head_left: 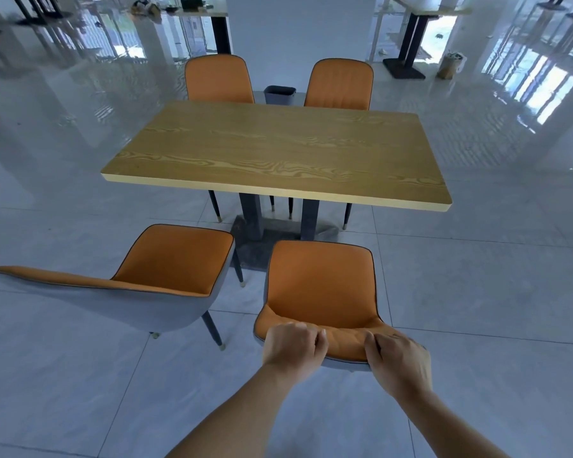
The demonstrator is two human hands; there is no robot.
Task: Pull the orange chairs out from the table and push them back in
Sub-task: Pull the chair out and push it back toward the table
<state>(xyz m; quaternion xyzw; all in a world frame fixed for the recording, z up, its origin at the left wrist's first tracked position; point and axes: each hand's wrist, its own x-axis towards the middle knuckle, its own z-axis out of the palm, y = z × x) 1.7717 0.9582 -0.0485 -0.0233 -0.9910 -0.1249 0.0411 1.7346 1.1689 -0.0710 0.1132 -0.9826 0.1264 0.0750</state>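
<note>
Four orange chairs with grey shells and dark, brass-tipped legs stand around my wood-grain table (278, 150). The near right chair (318, 285) stands clear of the table's near edge, its seat fully in view and facing the table, its backrest top toward me. The near left chair (166, 269) is also out from the table, turned at an angle so its backrest points off to the left. The far left chair (217, 79) and far right chair (339, 84) sit tucked against the far edge, only their backrests showing above the tabletop.
</note>
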